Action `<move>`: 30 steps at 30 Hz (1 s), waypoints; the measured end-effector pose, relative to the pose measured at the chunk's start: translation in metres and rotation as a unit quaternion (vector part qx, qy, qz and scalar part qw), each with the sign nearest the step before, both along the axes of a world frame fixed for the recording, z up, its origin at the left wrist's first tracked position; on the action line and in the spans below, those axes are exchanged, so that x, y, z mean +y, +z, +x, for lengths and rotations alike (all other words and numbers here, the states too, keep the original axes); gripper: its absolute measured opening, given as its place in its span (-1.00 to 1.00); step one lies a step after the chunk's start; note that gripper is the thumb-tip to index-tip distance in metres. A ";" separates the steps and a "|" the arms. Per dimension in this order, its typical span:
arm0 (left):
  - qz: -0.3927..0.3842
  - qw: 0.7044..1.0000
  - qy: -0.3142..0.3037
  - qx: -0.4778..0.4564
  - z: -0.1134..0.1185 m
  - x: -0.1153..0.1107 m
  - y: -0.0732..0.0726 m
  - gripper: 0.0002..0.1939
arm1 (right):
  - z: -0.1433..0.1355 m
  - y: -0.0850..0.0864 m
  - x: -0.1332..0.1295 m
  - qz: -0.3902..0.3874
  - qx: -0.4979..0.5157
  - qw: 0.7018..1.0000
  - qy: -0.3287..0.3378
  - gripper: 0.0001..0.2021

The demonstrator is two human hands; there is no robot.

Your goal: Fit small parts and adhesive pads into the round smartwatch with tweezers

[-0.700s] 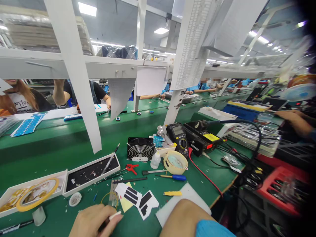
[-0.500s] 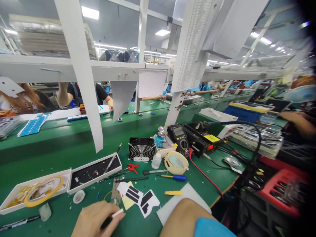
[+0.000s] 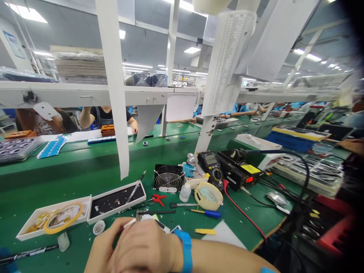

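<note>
Head camera: the left hand (image 3: pixel 100 246) is pinching a small white piece (image 3: pixel 129 223), which is showing just above the right hand (image 3: pixel 146 244). That hand, wearing a blue wristband (image 3: pixel 186 250), is overlapping the left; its fingertips are hiding, so its grip cannot be told. On the tabletop (image 3: pixel 247 223), a small round tub (image 3: pixel 99 227) is sitting near the left hand; a blue-handled screwdriver (image 3: pixel 212 214) is lying beyond the wristband.

The green surface (image 3: pixel 241 218) is dotted with small scraps. Seen from the middle of its near side, a marker pen (image 3: pixel 34 253) lies at nine o'clock, a white tray (image 3: pixel 85 208) at ten, a black-lined tray (image 3: pixel 116 195) at eleven, a black fan (image 3: pixel 169 179) at twelve, a round cream dish (image 3: pixel 208 205) at one, a white pad (image 3: pixel 226 236) and yellow strip (image 3: pixel 205 231) at two.
</note>
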State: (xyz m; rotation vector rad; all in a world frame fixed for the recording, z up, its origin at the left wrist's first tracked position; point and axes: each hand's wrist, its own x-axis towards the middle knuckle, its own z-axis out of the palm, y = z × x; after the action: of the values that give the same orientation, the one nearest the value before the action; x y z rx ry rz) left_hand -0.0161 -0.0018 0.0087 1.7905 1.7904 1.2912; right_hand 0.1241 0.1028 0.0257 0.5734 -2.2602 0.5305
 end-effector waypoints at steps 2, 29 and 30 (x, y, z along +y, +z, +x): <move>-0.020 0.997 0.035 -0.060 -0.003 -0.001 0.002 -0.72 | -0.002 0.005 0.011 -0.053 0.082 0.994 -0.040 -0.82; -0.019 0.976 0.073 -0.206 0.007 0.000 0.009 -0.59 | -0.005 -0.003 0.024 -0.140 -0.027 0.969 -0.203 -0.71; -0.017 0.977 0.073 -0.199 0.007 0.000 0.009 -0.59 | -0.005 -0.003 0.024 -0.142 -0.029 0.967 -0.209 -0.70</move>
State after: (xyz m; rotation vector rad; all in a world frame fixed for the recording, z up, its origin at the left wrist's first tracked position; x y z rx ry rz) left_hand -0.0090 -0.0022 0.0173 1.2834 1.7241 1.5351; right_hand 0.1191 0.1268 0.0226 -0.0646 -2.2181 0.6426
